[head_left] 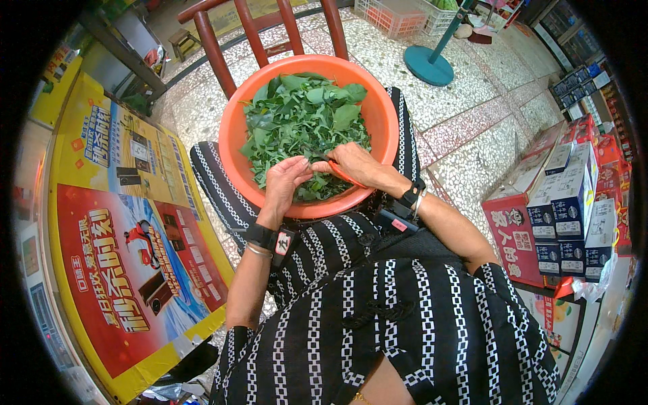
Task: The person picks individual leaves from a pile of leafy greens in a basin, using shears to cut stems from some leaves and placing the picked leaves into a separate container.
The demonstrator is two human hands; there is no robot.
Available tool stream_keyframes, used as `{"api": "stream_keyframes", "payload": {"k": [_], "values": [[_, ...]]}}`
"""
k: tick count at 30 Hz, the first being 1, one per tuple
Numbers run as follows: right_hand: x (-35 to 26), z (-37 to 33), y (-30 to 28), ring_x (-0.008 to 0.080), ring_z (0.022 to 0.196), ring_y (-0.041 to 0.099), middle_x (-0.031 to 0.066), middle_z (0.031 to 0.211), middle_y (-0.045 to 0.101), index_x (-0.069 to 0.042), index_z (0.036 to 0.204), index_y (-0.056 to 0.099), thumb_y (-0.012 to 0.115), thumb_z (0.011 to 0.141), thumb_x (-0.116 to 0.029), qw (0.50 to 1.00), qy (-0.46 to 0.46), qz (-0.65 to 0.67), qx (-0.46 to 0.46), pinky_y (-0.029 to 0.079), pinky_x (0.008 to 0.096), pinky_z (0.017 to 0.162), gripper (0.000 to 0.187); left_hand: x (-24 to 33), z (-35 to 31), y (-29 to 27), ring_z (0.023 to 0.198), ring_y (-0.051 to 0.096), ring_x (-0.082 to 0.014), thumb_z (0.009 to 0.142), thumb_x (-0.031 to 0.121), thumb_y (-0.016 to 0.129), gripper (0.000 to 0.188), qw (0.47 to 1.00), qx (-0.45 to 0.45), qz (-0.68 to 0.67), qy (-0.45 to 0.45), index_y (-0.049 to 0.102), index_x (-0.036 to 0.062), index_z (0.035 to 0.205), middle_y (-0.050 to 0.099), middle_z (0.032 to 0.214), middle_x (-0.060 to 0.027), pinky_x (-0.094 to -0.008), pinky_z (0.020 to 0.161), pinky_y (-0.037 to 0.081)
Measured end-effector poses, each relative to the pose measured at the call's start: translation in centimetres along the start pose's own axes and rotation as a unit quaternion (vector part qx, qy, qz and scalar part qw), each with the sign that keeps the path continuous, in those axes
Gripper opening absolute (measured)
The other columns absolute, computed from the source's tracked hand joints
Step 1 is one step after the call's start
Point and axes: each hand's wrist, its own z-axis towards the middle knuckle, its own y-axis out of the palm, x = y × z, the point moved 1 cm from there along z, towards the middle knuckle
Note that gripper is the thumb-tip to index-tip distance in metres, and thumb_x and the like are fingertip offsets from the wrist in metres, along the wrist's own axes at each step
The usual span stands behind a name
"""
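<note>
An orange plastic basin [232,121] rests on my lap, filled with green leaves [304,121]. Whole leaves lie toward its far side, while narrow cut pieces cover the middle. Over the near part of the basin, my right hand [354,164] is closed round scissors with orange handles [345,175]; their dark blades point left and are partly hidden. Close to the blade tips, my left hand [283,178] is closed in a pinch, its fingertips together. What sits between those fingertips is too small to make out.
A reddish wooden chair [251,30] stands just beyond the basin. A green round stand base [429,65] is on the speckled floor, with plastic crates [391,17] behind it. Stacked boxes [560,202] rise at right; a yellow and red poster panel [135,229] lines the left.
</note>
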Motion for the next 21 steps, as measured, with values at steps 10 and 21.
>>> {"api": "stream_keyframes", "payload": {"k": [10, 21], "values": [[0.1, -0.6, 0.3, 0.0435, 0.082, 0.059, 0.0298, 0.085, 0.058, 0.006, 0.09, 0.054, 0.049, 0.086, -0.059, 0.998, 0.02, -0.03, -0.057, 0.045, 0.0488, 0.069, 0.066, 0.2, 0.0, 0.0, 0.085, 0.065, -0.0191, 0.086, 0.003, 0.062, 0.016, 1.0, -0.005, -0.026, 0.003, 0.056, 0.0001, 0.1, 0.065, 0.094, -0.0114, -0.0299, 0.077, 0.055], [1.4, 0.2, -1.4, 0.0178, 0.048, 0.055, 0.0082, 0.049, 0.052, 0.0, 0.067, 0.062, 0.054, 0.088, -0.052, 0.977, 0.082, 0.151, 0.126, 0.044, 0.034, 0.049, 0.057, 1.3, -0.4, 1.3, 0.082, 0.063, -0.0143, 0.084, 0.004, 0.065, 0.025, 0.995, 0.001, 0.091, 0.047, 0.053, 0.0034, 0.106, 0.064, 0.089, -0.0079, -0.0258, 0.073, 0.052]]}}
